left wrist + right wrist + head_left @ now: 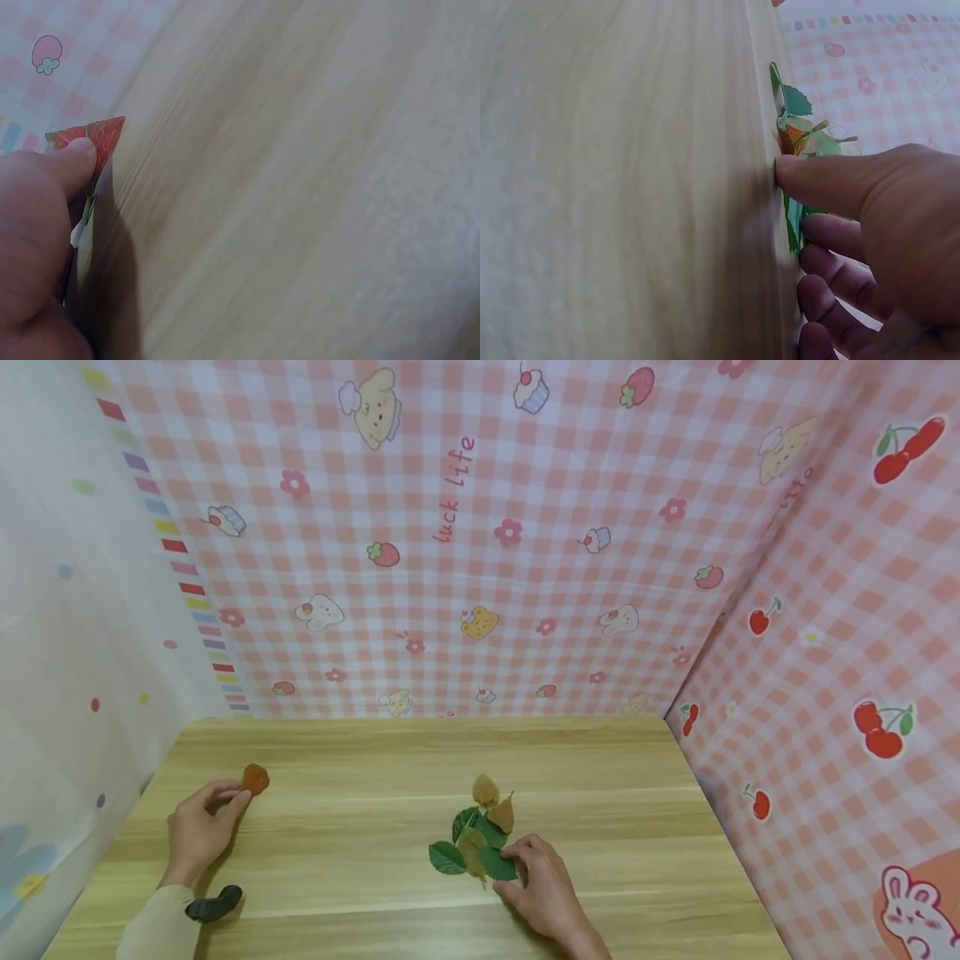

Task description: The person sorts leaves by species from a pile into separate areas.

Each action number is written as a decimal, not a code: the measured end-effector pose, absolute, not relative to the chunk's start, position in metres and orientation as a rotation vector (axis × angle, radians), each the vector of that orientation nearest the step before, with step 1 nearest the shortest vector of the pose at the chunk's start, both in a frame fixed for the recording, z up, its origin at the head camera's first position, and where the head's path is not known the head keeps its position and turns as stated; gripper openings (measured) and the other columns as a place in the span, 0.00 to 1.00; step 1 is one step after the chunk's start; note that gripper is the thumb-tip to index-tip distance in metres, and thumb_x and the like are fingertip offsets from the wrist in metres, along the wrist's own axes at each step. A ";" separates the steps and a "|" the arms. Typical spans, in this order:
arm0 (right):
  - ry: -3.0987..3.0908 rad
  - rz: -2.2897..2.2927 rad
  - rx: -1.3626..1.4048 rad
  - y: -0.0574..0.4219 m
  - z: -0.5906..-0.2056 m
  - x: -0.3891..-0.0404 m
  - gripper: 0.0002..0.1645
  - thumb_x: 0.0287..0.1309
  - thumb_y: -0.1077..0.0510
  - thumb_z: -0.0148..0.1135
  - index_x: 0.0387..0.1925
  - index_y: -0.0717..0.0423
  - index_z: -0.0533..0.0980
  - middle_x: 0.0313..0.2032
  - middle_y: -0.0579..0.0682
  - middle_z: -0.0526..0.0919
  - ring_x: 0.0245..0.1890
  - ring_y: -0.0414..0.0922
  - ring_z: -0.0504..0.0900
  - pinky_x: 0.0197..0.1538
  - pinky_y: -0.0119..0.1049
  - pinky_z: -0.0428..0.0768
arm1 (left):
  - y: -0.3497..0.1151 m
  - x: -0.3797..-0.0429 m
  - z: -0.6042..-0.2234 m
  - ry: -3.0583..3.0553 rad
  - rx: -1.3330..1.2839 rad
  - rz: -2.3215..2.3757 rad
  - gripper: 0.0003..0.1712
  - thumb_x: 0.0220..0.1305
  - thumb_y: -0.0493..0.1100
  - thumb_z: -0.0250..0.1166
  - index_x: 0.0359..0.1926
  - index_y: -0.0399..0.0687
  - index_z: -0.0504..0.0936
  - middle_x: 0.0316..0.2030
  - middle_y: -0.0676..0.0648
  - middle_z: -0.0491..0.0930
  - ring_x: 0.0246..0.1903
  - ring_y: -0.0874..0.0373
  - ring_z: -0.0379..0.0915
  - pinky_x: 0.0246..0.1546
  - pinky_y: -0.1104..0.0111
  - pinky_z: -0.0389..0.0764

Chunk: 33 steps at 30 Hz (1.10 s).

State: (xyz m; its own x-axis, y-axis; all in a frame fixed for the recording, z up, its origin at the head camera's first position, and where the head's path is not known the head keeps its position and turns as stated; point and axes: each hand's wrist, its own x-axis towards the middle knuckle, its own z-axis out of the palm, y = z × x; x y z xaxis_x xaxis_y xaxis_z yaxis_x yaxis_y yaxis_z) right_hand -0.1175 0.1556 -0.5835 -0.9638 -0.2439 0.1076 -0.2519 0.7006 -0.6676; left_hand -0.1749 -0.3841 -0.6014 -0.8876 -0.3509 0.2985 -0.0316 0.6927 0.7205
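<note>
At the left of the table, my left hand (201, 828) pinches a red-orange leaf (256, 779) between thumb and fingers. In the left wrist view this leaf (109, 142) stands tilted above the thumb tip, with red and a little green on it. My right hand (543, 889) is at a small pile of leaves near the table's middle. Its thumb and index finger lie apart at the edge of a dark green leaf (498, 865). Around it lie another green leaf (447, 858), a brownish leaf (472, 850), an orange-brown leaf (502, 815) and a yellowish leaf (485, 790).
The wood-patterned table (360, 877) meets a pink checked cloth wall (450, 577) at the back. A similar cloth (817, 677) hangs at the right, a pale one (90, 635) at the left. A dark band (214, 905) sits at the left wrist.
</note>
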 end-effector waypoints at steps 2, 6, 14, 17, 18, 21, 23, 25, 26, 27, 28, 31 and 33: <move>-2.898 1.132 0.412 0.154 -0.582 -0.118 0.21 0.59 0.54 0.88 0.52 0.55 0.90 0.50 0.44 0.87 0.54 0.47 0.86 0.61 0.48 0.85 | -0.384 -0.175 -0.601 -2.487 0.304 -1.052 0.12 0.76 0.43 0.77 0.53 0.41 0.92 0.36 0.58 0.94 0.40 0.97 0.64 0.47 0.86 0.68; -2.897 1.119 0.418 0.153 -0.581 -0.117 0.21 0.60 0.55 0.87 0.52 0.56 0.90 0.50 0.46 0.87 0.54 0.50 0.86 0.60 0.52 0.86 | -0.384 -0.175 -0.602 -2.492 0.333 -1.056 0.13 0.77 0.44 0.77 0.54 0.41 0.92 0.37 0.54 0.94 0.41 0.97 0.63 0.48 0.86 0.67; -2.866 1.010 0.416 0.148 -0.582 -0.118 0.23 0.56 0.52 0.90 0.49 0.57 0.91 0.47 0.46 0.88 0.50 0.47 0.87 0.56 0.48 0.87 | -0.381 -0.172 -0.602 -2.488 0.348 -1.053 0.13 0.77 0.43 0.76 0.54 0.39 0.91 0.48 0.33 0.94 0.42 0.98 0.61 0.50 0.84 0.64; -2.855 0.954 0.414 0.145 -0.582 -0.118 0.21 0.56 0.53 0.89 0.48 0.57 0.91 0.46 0.47 0.88 0.49 0.48 0.87 0.55 0.50 0.87 | -0.381 -0.171 -0.602 -2.483 0.341 -1.054 0.13 0.77 0.42 0.76 0.55 0.38 0.91 0.48 0.32 0.94 0.42 0.98 0.61 0.50 0.84 0.64; -2.851 0.934 0.418 0.144 -0.582 -0.117 0.20 0.57 0.53 0.89 0.47 0.58 0.91 0.46 0.48 0.88 0.49 0.48 0.87 0.54 0.50 0.87 | -0.381 -0.171 -0.602 -2.482 0.340 -1.056 0.13 0.77 0.42 0.76 0.55 0.38 0.91 0.49 0.32 0.94 0.43 0.98 0.61 0.50 0.84 0.64; -2.838 0.854 0.436 0.140 -0.582 -0.116 0.17 0.58 0.56 0.86 0.46 0.59 0.91 0.44 0.49 0.88 0.47 0.49 0.87 0.51 0.51 0.86 | -0.381 -0.171 -0.602 -2.486 0.338 -1.052 0.14 0.78 0.43 0.75 0.55 0.38 0.91 0.49 0.32 0.94 0.43 0.98 0.60 0.50 0.84 0.64; -2.817 0.781 0.456 0.138 -0.582 -0.114 0.14 0.59 0.58 0.83 0.44 0.59 0.91 0.43 0.48 0.87 0.45 0.48 0.85 0.49 0.50 0.86 | -0.382 -0.171 -0.602 -2.486 0.335 -1.053 0.14 0.78 0.43 0.75 0.55 0.38 0.91 0.49 0.32 0.94 0.43 0.97 0.60 0.50 0.84 0.65; -2.795 0.724 0.466 0.136 -0.583 -0.113 0.09 0.59 0.60 0.80 0.42 0.57 0.91 0.41 0.47 0.86 0.43 0.46 0.84 0.47 0.48 0.85 | -0.382 -0.172 -0.602 -2.488 0.327 -1.050 0.13 0.78 0.43 0.75 0.55 0.38 0.91 0.48 0.32 0.94 0.43 0.97 0.60 0.50 0.83 0.65; -2.782 0.706 0.466 0.136 -0.583 -0.113 0.07 0.59 0.61 0.79 0.40 0.57 0.90 0.40 0.47 0.85 0.42 0.46 0.84 0.46 0.47 0.85 | -0.382 -0.172 -0.602 -2.488 0.323 -1.049 0.13 0.78 0.43 0.75 0.55 0.39 0.91 0.48 0.33 0.94 0.43 0.97 0.60 0.50 0.83 0.65; -2.769 0.695 0.466 0.136 -0.583 -0.112 0.04 0.60 0.61 0.77 0.38 0.57 0.90 0.40 0.46 0.86 0.42 0.46 0.84 0.46 0.46 0.85 | -0.382 -0.173 -0.602 -2.488 0.320 -1.046 0.13 0.78 0.43 0.75 0.55 0.39 0.91 0.48 0.33 0.94 0.42 0.97 0.60 0.50 0.83 0.65; -2.760 0.696 0.462 0.136 -0.583 -0.112 0.02 0.61 0.62 0.76 0.36 0.56 0.90 0.40 0.46 0.86 0.41 0.46 0.84 0.46 0.46 0.85 | -0.382 -0.173 -0.602 -2.488 0.318 -1.042 0.13 0.78 0.43 0.75 0.55 0.39 0.91 0.48 0.33 0.94 0.42 0.97 0.60 0.50 0.83 0.65; -2.740 0.727 0.433 0.139 -0.582 -0.110 0.01 0.61 0.64 0.75 0.33 0.56 0.89 0.39 0.47 0.88 0.43 0.46 0.87 0.48 0.46 0.88 | -0.382 -0.173 -0.602 -2.489 0.311 -1.041 0.14 0.78 0.44 0.75 0.55 0.39 0.91 0.48 0.33 0.94 0.43 0.97 0.60 0.50 0.84 0.65; -2.733 0.763 0.401 0.144 -0.580 -0.110 0.03 0.61 0.65 0.75 0.33 0.55 0.88 0.39 0.48 0.90 0.44 0.47 0.88 0.50 0.47 0.89 | -0.381 -0.173 -0.602 -2.490 0.310 -1.045 0.14 0.78 0.45 0.75 0.55 0.39 0.91 0.48 0.33 0.94 0.43 0.97 0.60 0.50 0.84 0.64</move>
